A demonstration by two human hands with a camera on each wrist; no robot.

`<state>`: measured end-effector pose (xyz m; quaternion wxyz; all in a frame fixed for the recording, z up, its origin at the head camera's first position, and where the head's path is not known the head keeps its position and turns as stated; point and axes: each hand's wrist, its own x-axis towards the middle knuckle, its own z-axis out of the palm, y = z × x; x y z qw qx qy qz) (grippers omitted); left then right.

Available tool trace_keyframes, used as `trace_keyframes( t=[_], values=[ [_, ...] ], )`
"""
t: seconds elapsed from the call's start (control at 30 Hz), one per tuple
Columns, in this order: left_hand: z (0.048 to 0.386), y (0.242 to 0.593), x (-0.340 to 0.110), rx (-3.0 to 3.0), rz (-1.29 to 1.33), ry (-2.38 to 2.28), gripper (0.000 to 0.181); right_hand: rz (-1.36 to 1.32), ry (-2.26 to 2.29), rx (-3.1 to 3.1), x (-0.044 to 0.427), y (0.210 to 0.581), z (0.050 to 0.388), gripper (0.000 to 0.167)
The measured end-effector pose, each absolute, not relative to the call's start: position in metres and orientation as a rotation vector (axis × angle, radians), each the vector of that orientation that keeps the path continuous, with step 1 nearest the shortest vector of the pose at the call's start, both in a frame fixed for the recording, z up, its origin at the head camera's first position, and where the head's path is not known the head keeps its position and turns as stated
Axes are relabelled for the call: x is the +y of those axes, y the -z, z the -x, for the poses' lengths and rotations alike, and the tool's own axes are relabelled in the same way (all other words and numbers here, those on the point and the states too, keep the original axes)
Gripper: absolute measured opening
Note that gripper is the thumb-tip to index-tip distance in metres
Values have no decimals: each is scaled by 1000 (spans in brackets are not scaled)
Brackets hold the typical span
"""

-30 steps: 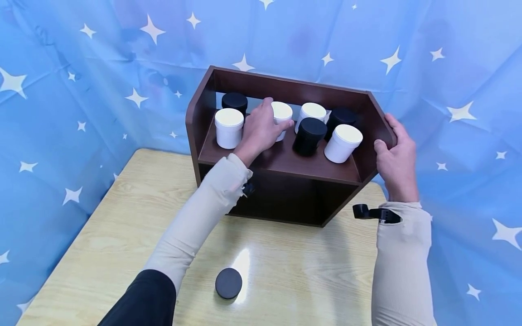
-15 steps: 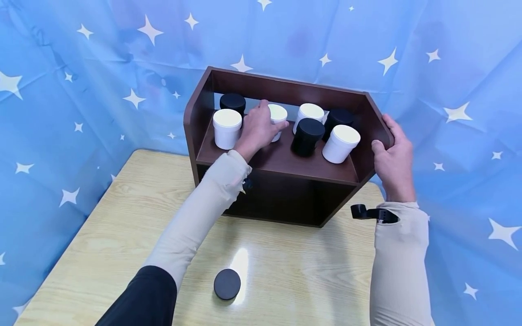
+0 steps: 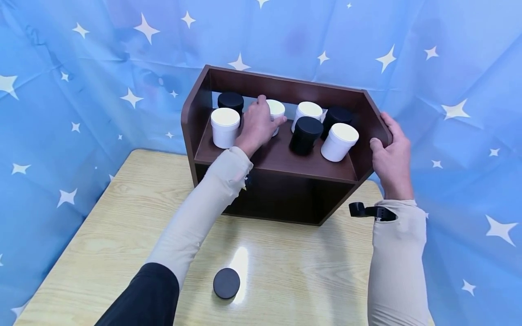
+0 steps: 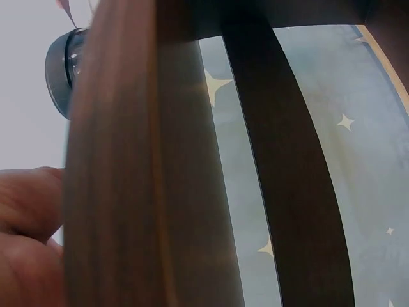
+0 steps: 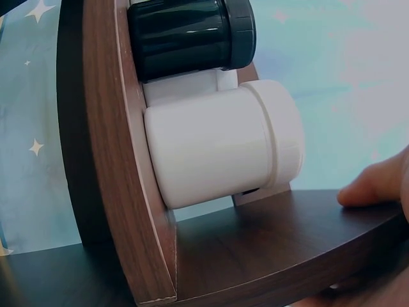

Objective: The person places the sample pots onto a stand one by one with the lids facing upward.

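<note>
A dark brown wooden shelf unit (image 3: 316, 168) stands on the table, with black and white lidded jars on its upper board. My left hand (image 3: 258, 126) grips a white jar (image 3: 276, 108) in the back row, thumb on its right side; the far fingers are partly hidden. Left of that hand stand a white jar (image 3: 225, 129) and a black jar (image 3: 230, 100). My right hand (image 3: 393, 158) holds the unit's right side panel (image 5: 307, 224), thumb on the inner face. Nearest to it is a white jar (image 5: 217, 147), upright on the board.
Another white jar (image 3: 308, 111) and two black jars, one in front (image 3: 306, 136), stand right of centre. A round black lidded top (image 3: 226, 283) is on the wooden table (image 3: 293, 271) near the front. A blue star-patterned cloth (image 3: 102, 54) hangs behind.
The head view has shifted slightly, moving the scene a little left. Both hands keep their holds, and the jars stand in the same places on the shelf.
</note>
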<state>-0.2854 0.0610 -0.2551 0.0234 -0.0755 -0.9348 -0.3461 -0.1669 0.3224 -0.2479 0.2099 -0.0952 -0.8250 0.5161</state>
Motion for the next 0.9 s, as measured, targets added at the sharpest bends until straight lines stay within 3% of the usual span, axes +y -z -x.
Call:
trace_keyframes(
  t=[0.5, 0.7, 0.9],
  values=[
    [281, 255, 64, -2810, 291, 935, 80, 260, -1436, -2299, 323, 248, 168, 62],
    [262, 248, 61, -2644, 453, 851, 82, 240, -1469, -2269, 323, 248, 168, 63],
    [234, 238, 54, -2383, 707, 1143, 80, 253, -1431, -2290, 323, 248, 167, 63]
  ],
)
